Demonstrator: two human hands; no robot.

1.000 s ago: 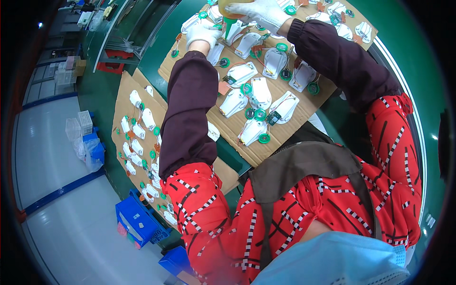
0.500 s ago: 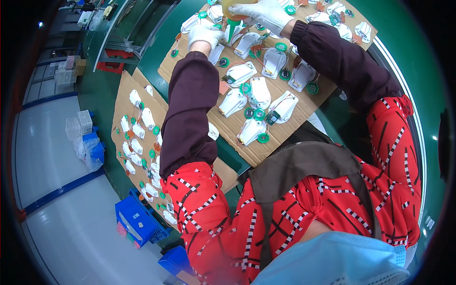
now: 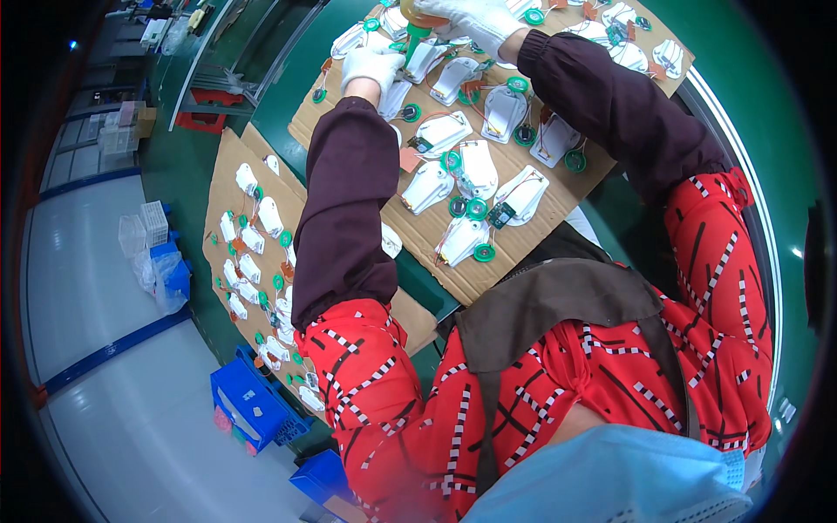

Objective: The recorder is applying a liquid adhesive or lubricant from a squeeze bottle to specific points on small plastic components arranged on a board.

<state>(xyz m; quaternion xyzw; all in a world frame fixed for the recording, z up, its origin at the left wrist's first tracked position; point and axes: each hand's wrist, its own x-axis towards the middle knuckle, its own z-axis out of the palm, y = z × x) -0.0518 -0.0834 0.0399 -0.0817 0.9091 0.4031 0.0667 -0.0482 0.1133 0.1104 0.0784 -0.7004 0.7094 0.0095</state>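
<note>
Nearest the wearer, the cardboard (image 3: 453,283) carries a white shell (image 3: 462,241) with a green disc (image 3: 484,253) at its 4 o'clock; the shell is judged light, stiff and smooth, best taken by its side edges. Further up, at 2 o'clock from that shell, thin wires (image 3: 526,181) cross another shell next to a small circuit board (image 3: 500,215); these are judged the fragile items, and lifting by them is inadvisable. Beyond, near 12 o'clock in the view, the left hand (image 3: 370,67), gloved in white, lies low over the shells with its fingers bent; whether they pinch a part or merely rest cannot be told. At its 3 o'clock, just beside the fingers, lies the work shell (image 3: 425,61). The green nozzle (image 3: 415,44) points down between that shell and the left fingertips, at the hand's 2 o'clock; contact at the tip cannot be confirmed. Furthest off, the yellowish bottle (image 3: 425,15) stands above the nozzle, partly cut by the upper edge. It is judged light and soft-walled, liable to slip in a smooth glove, and best gripped round the body, clear of the nozzle. The right hand (image 3: 471,19), also gloved, has its fingers closed round the bottle, which sits at that hand's 9 o'clock.
</note>
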